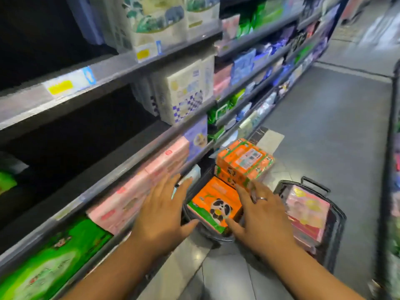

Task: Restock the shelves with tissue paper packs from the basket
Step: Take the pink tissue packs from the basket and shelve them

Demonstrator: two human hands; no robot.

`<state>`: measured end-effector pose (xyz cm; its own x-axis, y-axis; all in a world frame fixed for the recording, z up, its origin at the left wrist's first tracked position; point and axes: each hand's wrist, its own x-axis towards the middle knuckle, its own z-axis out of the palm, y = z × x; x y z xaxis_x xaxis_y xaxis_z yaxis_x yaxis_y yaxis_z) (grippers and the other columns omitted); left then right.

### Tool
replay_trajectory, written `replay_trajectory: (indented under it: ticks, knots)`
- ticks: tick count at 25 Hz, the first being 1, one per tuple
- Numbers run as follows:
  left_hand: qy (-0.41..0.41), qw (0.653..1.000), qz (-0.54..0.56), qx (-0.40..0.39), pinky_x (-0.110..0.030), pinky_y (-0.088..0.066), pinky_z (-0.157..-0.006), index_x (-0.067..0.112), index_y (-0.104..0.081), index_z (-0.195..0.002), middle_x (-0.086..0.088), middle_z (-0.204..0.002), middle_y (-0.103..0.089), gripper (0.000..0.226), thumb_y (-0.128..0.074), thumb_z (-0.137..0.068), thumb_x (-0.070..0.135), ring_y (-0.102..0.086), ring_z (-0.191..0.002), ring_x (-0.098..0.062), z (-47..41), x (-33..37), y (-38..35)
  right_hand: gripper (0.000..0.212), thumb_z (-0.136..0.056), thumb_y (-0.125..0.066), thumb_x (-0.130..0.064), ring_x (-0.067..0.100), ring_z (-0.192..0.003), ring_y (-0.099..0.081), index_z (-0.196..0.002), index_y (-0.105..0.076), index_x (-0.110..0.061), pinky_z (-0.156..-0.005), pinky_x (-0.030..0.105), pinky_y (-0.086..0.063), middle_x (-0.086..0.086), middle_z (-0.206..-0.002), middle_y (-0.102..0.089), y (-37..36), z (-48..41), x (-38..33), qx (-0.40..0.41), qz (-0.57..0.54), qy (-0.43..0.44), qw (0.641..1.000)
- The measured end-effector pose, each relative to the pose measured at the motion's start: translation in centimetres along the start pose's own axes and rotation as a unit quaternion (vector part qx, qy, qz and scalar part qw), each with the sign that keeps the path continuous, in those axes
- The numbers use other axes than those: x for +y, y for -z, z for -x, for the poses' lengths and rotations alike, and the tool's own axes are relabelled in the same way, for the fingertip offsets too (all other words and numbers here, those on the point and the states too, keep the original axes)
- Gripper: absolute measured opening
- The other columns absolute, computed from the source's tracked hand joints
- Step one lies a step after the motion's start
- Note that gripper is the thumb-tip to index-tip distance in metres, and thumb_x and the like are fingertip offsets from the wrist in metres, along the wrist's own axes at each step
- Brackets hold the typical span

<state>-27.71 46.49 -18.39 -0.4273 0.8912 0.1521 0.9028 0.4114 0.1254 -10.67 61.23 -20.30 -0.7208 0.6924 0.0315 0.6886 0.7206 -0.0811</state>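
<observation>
An orange tissue pack with a panda picture [214,202] lies in a black basket [207,236] on the floor. Two more orange packs [243,163] are stacked at its far end. My left hand [164,215] hovers flat to the left of the panda pack, fingers spread, holding nothing. My right hand [262,215], with a ring on one finger, is spread to its right, fingertips near the stacked packs. Neither hand grips a pack. A second black basket [336,221] to the right holds pink packs [307,215]. The shelves [121,165] run along the left.
Pink packs [138,191] and green packs [54,263] fill the low shelf by my left arm. White boxed packs [184,94] stand on the middle shelf, with a dark empty gap to their left. The grey aisle floor [324,126] stretches ahead; another rack edges the right.
</observation>
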Motion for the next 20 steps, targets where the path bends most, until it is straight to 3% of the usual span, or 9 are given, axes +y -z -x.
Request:
replay_trajectory:
  ticks: [4,8,10,13,16,20]
  knots:
    - [-0.078,0.995,0.021,-0.061,-0.050,-0.040,-0.102,0.024,-0.030,-0.140,-0.012,-0.140,-0.050,0.096,-0.063,-0.060,0.064,-0.047,-0.129,-0.036,-3.0,10.0,-5.0,0.089,-0.055,-0.069,-0.068,0.045,-0.109,-0.058,-0.129,-0.058,-0.021,-0.079,0.056,-0.052,0.024,-0.123,-0.059,-1.9,3.9,9.5,-0.055,0.037,-0.078,0.995]
    - [-0.144,0.982,0.039,-0.117,-0.052,-0.039,-0.106,0.022,-0.031,-0.141,-0.014,-0.141,-0.047,0.095,-0.058,-0.061,0.066,-0.043,-0.131,-0.038,-5.9,17.5,-9.2,0.088,-0.050,-0.072,-0.069,0.046,-0.106,-0.060,-0.124,-0.062,-0.021,-0.079,0.058,-0.052,0.022,-0.123,-0.061,-3.8,7.0,17.0,-0.106,0.032,-0.171,0.979]
    - [-0.157,0.976,0.047,-0.142,-0.051,-0.036,-0.108,0.022,-0.033,-0.142,-0.014,-0.142,-0.045,0.094,-0.054,-0.063,0.067,-0.040,-0.133,-0.036,-7.3,20.0,-11.0,0.089,-0.063,-0.065,-0.071,0.046,-0.120,-0.050,-0.137,-0.049,-0.025,-0.093,0.060,-0.044,0.023,-0.138,-0.049,-4.7,7.8,19.7,-0.105,0.011,-0.213,0.971]
    - [-0.200,0.964,0.043,-0.167,-0.048,-0.032,-0.112,0.017,-0.037,-0.144,-0.014,-0.144,-0.042,0.092,-0.054,-0.068,0.065,-0.037,-0.135,-0.036,-9.7,22.7,-14.1,0.086,-0.082,-0.046,-0.070,0.037,-0.141,-0.022,-0.151,-0.013,-0.031,-0.112,0.054,-0.023,0.016,-0.156,-0.018,-6.9,8.4,23.1,-0.141,-0.023,-0.258,0.956]
    - [-0.222,0.946,0.052,-0.232,-0.041,-0.017,-0.119,0.022,-0.019,-0.151,-0.007,-0.155,-0.026,0.096,-0.061,-0.076,0.063,-0.017,-0.144,-0.028,-12.5,24.8,-18.0,0.085,-0.084,-0.043,-0.070,0.035,-0.143,-0.015,-0.151,-0.006,-0.033,-0.114,0.052,-0.018,0.012,-0.158,-0.009,-9.4,7.2,26.1,-0.179,-0.050,-0.304,0.934]
    - [-0.244,0.928,0.064,-0.274,-0.036,-0.009,-0.118,0.021,-0.014,-0.152,-0.009,-0.155,-0.024,0.096,-0.060,-0.079,0.062,-0.016,-0.144,-0.028,-17.2,26.8,-23.4,0.086,-0.084,-0.044,-0.068,0.035,-0.145,-0.011,-0.151,-0.005,-0.031,-0.114,0.053,-0.016,0.010,-0.159,-0.005,-12.4,4.3,29.6,-0.231,-0.060,-0.335,0.911]
